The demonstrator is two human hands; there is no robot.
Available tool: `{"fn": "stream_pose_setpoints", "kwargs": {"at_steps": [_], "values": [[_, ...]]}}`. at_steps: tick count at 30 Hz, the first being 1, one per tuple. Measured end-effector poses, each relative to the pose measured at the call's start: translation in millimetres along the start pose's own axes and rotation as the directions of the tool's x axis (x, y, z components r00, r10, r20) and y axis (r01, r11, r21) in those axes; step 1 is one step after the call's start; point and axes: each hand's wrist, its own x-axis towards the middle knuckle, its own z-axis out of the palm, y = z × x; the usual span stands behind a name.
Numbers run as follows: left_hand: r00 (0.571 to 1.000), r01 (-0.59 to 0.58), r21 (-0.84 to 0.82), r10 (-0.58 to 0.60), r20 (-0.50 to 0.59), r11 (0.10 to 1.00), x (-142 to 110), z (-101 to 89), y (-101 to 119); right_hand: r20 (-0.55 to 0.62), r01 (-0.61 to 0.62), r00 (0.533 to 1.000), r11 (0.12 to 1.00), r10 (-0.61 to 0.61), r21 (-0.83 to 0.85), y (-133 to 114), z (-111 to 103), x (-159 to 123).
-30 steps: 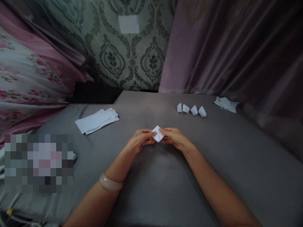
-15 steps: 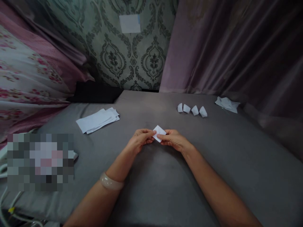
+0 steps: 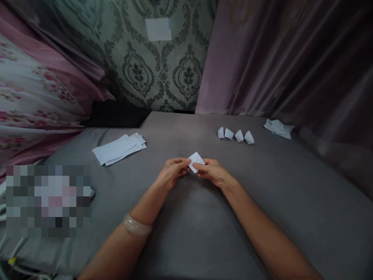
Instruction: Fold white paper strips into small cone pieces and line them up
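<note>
A small white folded paper (image 3: 197, 158), diamond-shaped from here, is pinched between my two hands over the grey surface. My left hand (image 3: 176, 170) grips its left corner, thumb on top and fingers curled below. On the other side, my right hand (image 3: 214, 171) holds the right corner, with its thumb lying across the paper's front face. The fingers beneath the paper are partly hidden. Beyond my right hand, several small folded paper pieces (image 3: 239, 135) stand in a row.
A stack of white paper strips (image 3: 119, 149) lies to the left. Paper scraps (image 3: 279, 128) sit at the far right. Black folded cloth (image 3: 119, 114) rests at the back left, near the curtains. Cables (image 3: 20, 249) run along the left edge beside a blurred-out patch.
The folded paper has risen slightly in my hands. My right thumb has slid a little to the left across its face. The pieces on the grey surface stay put.
</note>
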Motion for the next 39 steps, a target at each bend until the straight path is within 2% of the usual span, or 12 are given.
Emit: {"fn": "stream_pose_setpoints", "kwargs": {"at_steps": [7, 12, 16, 20, 24, 28, 30, 31, 32, 36, 37, 39], "values": [[0.998, -0.065, 0.118, 0.065, 0.006, 0.991, -1.7, 0.6, 2.3, 0.074, 0.080, 0.995, 0.991, -0.073, -0.110, -1.6, -1.9, -3.3], [0.999, -0.013, -0.039, 0.015, 0.049, 0.999, -5.9, 6.2, 3.8, 0.026, 0.083, 0.996, 0.984, -0.088, 0.158, -1.6, 4.8, 0.7], [0.993, -0.100, -0.039, 0.102, 0.052, 0.994, -6.5, 10.7, 0.3, -0.061, 0.154, 0.988, 0.937, -0.142, 0.315, 0.6, 9.8, 5.1], [0.972, -0.233, -0.017, 0.232, -0.042, 0.972, -4.2, 10.9, -2.4, -0.047, 0.197, 0.980, 0.936, -0.192, 0.291, 4.2, 9.7, 7.2], [0.901, -0.411, 0.170, 0.427, -0.074, 0.896, -3.3, 7.9, -0.5, -0.056, 0.383, 0.921, 0.923, -0.384, -0.027, 2.4, 3.2, 7.5], [0.731, -0.633, 0.440, 0.679, 0.071, 0.637, -5.3, 5.3, 1.9, -0.006, 0.617, 0.718, 0.640, -0.697, -0.459, -7.3, -6.3, 5.5], [0.650, -0.708, 0.485, 0.743, 0.161, 0.514, -6.0, 5.0, 1.6, 0.102, 0.665, 0.659, 0.514, -0.745, -0.542, -11.3, -10.2, 3.9], [0.638, -0.722, 0.480, 0.748, 0.184, 0.498, -5.9, 5.1, 0.9, 0.145, 0.680, 0.649, 0.485, -0.747, -0.550, -12.5, -11.6, 3.2], [0.649, -0.722, 0.459, 0.737, 0.191, 0.517, -5.3, 5.1, -0.2, 0.164, 0.690, 0.647, 0.480, -0.744, -0.542, -13.3, -12.5, 2.5], [0.769, -0.635, 0.320, 0.615, 0.174, 0.703, -0.3, 4.1, -6.0, 0.116, 0.684, 0.684, 0.577, -0.720, -0.447, -12.5, -12.9, 1.9], [0.779, -0.624, 0.313, 0.602, 0.177, 0.716, 1.0, 3.3, -7.2, 0.111, 0.678, 0.693, 0.591, -0.713, -0.437, -11.9, -12.8, 2.1], [0.754, -0.649, 0.365, 0.628, 0.193, 0.667, 2.6, 1.0, -8.8, 0.109, 0.686, 0.674, 0.566, -0.730, -0.457, -10.7, -13.7, 2.1]]}}
